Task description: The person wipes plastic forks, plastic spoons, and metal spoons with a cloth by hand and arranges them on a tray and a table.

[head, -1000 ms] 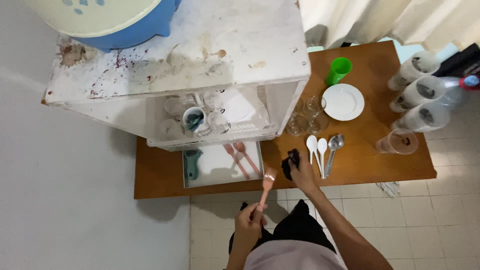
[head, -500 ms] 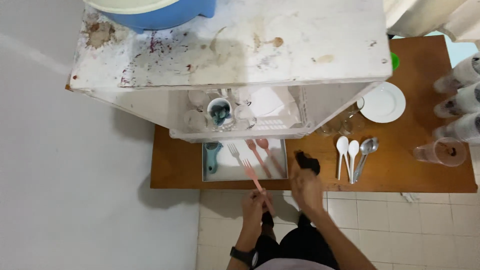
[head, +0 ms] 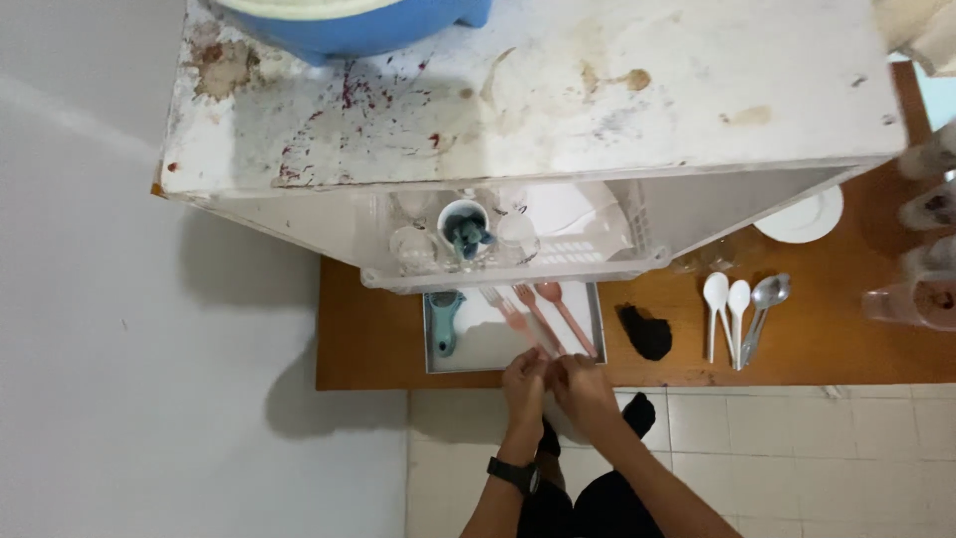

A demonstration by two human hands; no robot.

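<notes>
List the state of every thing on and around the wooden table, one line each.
Left hand: on the pink fork handles at the tray's edge.
Right hand: beside it, at the same handles.
Pink forks: lying flat in the tray.
Pink spoon: lying flat alongside.
White tray: flat on the table.
Black cloth: crumpled, let go.
White spoons: side by side, untouched.

Bare forearms, a black wristwatch (head: 511,474) on the left wrist, dark trousers.

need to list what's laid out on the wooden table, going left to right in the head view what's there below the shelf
teal peeler → pink forks → pink spoon → black cloth → two white spoons → metal spoon → clear plastic cup. The first three lie in the white tray, where both hands meet at its near edge.
</notes>
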